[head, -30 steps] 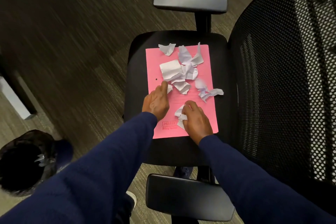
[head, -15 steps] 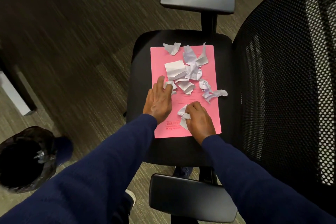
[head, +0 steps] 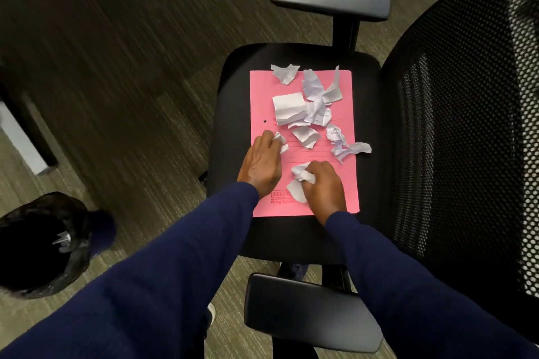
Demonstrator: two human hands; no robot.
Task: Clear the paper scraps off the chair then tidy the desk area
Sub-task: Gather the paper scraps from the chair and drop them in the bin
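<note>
Both hands sit on the pink folder on the chair seat. The right hand is curled around a crumpled scrap; the left hand pinches a small scrap at its fingertips. The remaining scraps lie just beyond both hands — slightly nearer the left (bin well off to its left)

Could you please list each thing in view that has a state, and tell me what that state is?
Left hand: closing on a small scrap at the folder's left edge.
Right hand: shut on a crumpled scrap.
Folder: pink, flat on the chair seat, closed.
Loose scraps: crumpled, scattered on the folder.
Bin: open, black liner, some paper inside.
</note>
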